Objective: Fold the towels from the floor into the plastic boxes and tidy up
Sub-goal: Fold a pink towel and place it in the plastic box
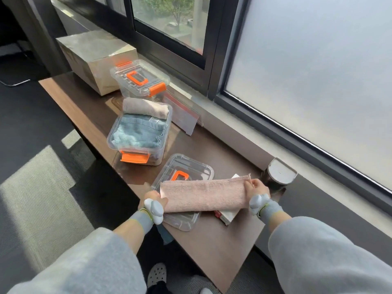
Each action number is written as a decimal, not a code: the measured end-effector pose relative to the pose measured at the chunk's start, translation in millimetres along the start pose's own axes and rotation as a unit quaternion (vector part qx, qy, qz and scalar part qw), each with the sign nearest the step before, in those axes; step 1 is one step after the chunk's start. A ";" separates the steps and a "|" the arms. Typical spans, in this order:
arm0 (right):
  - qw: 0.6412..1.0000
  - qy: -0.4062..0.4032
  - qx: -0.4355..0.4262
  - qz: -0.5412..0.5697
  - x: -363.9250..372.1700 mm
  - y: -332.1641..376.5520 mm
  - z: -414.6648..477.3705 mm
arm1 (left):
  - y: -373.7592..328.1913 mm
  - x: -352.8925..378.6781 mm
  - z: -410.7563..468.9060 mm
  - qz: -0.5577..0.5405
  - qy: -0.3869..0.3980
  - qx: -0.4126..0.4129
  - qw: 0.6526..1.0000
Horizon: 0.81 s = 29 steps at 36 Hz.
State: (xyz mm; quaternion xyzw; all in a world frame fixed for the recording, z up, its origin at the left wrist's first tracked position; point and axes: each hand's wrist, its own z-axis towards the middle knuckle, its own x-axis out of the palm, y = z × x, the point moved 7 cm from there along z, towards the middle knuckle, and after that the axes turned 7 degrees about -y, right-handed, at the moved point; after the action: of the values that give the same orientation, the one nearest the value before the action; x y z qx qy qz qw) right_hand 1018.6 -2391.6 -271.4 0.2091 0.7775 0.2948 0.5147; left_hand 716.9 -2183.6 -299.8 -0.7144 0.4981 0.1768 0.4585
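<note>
At six o'clock on the bench (212, 247), the left hand (156, 197) and right hand (256, 187) pinch opposite ends of a pink towel (203, 195), stretching it taut over a loose lid (191, 166), apparently for folding, with the filled plastic box (110, 134) at ten o'clock.

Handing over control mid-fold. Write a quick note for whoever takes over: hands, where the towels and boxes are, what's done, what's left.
Left hand: grips the left end of the pink towel.
Right hand: pinches its right end.
The towel is folded into a long strip, held just above a loose lid on the bench.
Open box: holds a blue towel and a rolled beige towel, no lid on.
Closed box: behind it, lid on.
Done: two towels boxed.
Left: finish folding the pink towel, box it, fit the lid. A blue cloth below the bench edge probably needs folding too.
</note>
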 end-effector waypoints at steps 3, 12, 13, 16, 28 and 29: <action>1.000 0.005 0.007 -0.018 2.5 -1.8 0.4 | 1.4 -1.3 2.9 -0.010 -0.025 0.007 1.000; 0.999 -0.015 0.043 -0.025 4.8 -23.0 -16.9 | -3.6 -11.6 10.2 -0.039 -0.052 0.063 0.996; 0.999 -0.020 0.044 -0.022 3.6 -24.2 -19.0 | -4.4 -11.3 11.5 -0.030 -0.046 0.065 0.996; 0.998 -0.037 0.051 -0.026 -2.0 -26.2 -24.1 | -5.2 -8.2 15.8 0.003 -0.022 0.058 0.998; 0.996 0.003 0.076 -0.037 -13.9 -17.2 -39.8 | -9.8 -9.2 29.2 0.031 -0.001 0.052 0.998; 0.997 0.000 0.070 -0.043 -14.9 -16.7 -40.3 | -11.7 -10.0 30.2 0.029 -0.004 0.060 0.998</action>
State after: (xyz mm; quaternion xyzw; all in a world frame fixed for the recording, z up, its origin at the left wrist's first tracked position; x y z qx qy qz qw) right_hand 986.7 -2423.1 -260.6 0.2105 0.8046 0.2175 0.5109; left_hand 728.9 -2152.0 -302.7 -0.6702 0.5262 0.1629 0.4974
